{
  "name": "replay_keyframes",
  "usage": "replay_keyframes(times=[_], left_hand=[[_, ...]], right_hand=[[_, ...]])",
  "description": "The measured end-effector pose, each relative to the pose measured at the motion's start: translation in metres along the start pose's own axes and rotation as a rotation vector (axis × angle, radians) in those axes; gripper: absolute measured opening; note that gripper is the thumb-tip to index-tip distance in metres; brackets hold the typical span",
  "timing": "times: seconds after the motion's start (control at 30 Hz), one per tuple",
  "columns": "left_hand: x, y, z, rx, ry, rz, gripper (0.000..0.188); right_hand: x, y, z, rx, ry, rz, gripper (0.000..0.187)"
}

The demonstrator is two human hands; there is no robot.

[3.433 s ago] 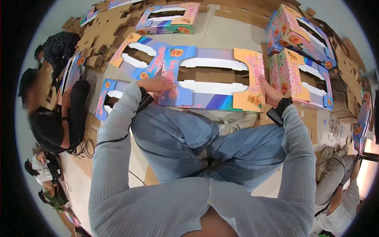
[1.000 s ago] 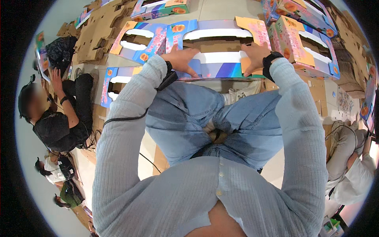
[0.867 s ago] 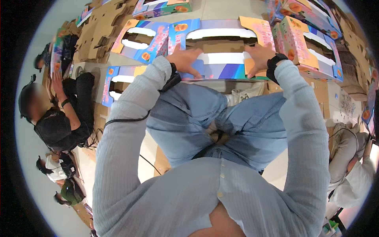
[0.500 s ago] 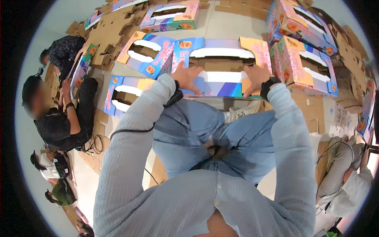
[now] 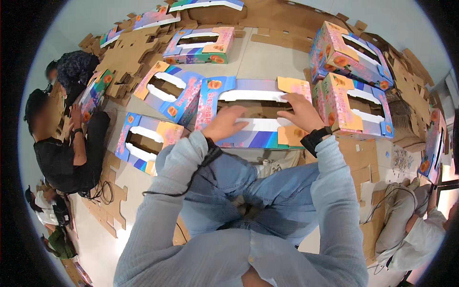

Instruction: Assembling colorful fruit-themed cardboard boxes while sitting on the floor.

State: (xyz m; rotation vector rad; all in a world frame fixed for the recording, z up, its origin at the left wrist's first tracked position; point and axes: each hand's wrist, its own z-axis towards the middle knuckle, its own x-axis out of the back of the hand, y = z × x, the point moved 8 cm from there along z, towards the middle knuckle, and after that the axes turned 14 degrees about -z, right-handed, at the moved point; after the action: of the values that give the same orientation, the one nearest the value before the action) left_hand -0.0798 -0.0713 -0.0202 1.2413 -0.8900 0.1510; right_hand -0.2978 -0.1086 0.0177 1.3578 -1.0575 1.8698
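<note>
In front of my knees sits a printed carton (image 5: 239,140) in blue, purple and orange, with a long white-edged opening in its top. My left hand (image 5: 225,123) lies over the near left part of the top, its fingers stretched to the opening's near white edge. At the opening's right end is my right hand (image 5: 306,115), fingers apart, over the orange corner panel. One finger reaches toward the far white edge. Neither hand grips anything that I can see. The carton's inside looks brown and shadowed.
Similar cartons stand left (image 5: 167,91), near left (image 5: 147,138), right (image 5: 356,105), far right (image 5: 351,55) and beyond (image 5: 200,45). Flattened brown cardboard (image 5: 138,55) covers floor areas. A person in black (image 5: 67,158) sits at left, another in grey trousers (image 5: 406,220) at lower right.
Both hands have moved from the carton's near edge inward to its opening, the right one farther. The whole view has shifted, so the cartons appear lower in the picture.
</note>
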Motion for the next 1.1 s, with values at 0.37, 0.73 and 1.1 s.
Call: replay_keyframes(times=[0.37,0.73,1.1], left_hand=[[-0.056,-0.017,0.062,0.461,0.489,-1.697,0.058],[-0.123,-0.033,0.117,0.613,0.609,-2.379,0.028],[-0.120,-0.028,0.138,0.289,0.486,-2.488,0.024]], right_hand=[[-0.021,0.021,0.055,-0.051,-0.024,-0.406,0.109],[-0.020,0.021,0.065,0.045,0.012,-0.349,0.090],[-0.021,0.018,0.065,0.074,0.001,-0.417,0.089]])
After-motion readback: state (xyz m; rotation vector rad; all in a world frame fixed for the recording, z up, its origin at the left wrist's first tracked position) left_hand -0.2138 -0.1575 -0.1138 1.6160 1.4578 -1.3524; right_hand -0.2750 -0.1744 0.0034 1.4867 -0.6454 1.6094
